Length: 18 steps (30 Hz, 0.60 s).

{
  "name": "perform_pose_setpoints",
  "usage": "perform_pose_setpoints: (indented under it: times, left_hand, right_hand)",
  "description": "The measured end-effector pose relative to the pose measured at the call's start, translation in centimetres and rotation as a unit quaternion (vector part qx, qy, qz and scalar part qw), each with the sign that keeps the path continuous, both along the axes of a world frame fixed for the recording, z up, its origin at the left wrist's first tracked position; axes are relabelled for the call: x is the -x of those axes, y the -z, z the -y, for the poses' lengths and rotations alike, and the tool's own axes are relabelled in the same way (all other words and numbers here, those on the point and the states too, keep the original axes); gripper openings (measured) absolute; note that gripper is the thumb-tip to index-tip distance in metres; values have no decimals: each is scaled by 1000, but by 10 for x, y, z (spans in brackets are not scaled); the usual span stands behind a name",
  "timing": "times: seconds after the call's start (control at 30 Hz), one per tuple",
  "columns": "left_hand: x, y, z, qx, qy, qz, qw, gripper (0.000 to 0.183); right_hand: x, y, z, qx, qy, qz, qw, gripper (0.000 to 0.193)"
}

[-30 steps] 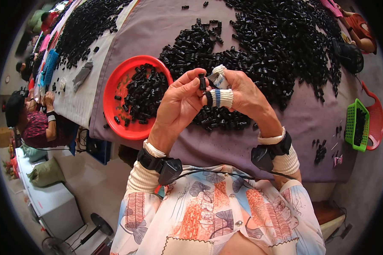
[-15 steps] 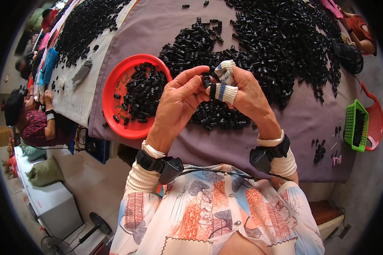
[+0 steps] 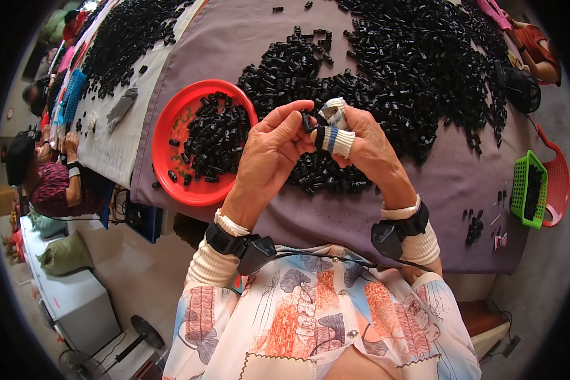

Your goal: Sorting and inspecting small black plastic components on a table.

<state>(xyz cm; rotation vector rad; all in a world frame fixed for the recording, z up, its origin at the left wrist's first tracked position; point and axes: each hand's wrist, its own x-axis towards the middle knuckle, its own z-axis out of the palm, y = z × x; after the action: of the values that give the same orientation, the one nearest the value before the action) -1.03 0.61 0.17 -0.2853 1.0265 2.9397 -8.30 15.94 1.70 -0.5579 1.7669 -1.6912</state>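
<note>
Between the thumb and forefinger of my left hand (image 3: 263,158) is a small black plastic part (image 3: 307,121). My right hand (image 3: 375,155) meets it from the other side, its thumb and forefinger wrapped in white knitted finger covers (image 3: 335,140) with blue stripes. Those covered fingertips are bent in against the part; whether they pinch a second piece is hidden. Beneath both hands spreads a big heap of similar black parts (image 3: 399,82). Left of my left hand, a round red tray (image 3: 163,136) holds many more of them.
A mauve cloth (image 3: 386,231) covers the table. At its right edge stand a green basket (image 3: 519,190) with black parts and a red basket (image 3: 558,183). Co-workers sit at the far left (image 3: 54,183) and far right (image 3: 538,47). Loose pieces (image 3: 474,228) lie near the right corner.
The black part has turned a little in my left fingers and now shows a narrower side. My right hand's covered fingers have shifted slightly. The tray and heap look the same.
</note>
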Motion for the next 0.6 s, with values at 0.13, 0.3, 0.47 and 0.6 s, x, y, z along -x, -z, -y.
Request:
perform_pose_setpoints:
  times: [0.13, 0.3, 0.47, 0.6]
  left_hand:
    - [-1, -2, -1, 15, -8, 12, 1000, 26]
    - [0, 6, 4, 4, 32, -7, 999, 27]
    - [0, 0, 0, 1, 23, 0, 1000, 24]
    - [-1, -6, -2, 20, 6, 15, 1000, 21]
  right_hand:
    - [0, -1, -1, -9, -17, 4, 1000, 23]
    - [1, 1, 0, -15, -52, -18, 998, 37]
    - [4, -1, 2, -45, -60, -38, 996, 42]
    - [6, -7, 2, -69, -71, -62, 993, 41]
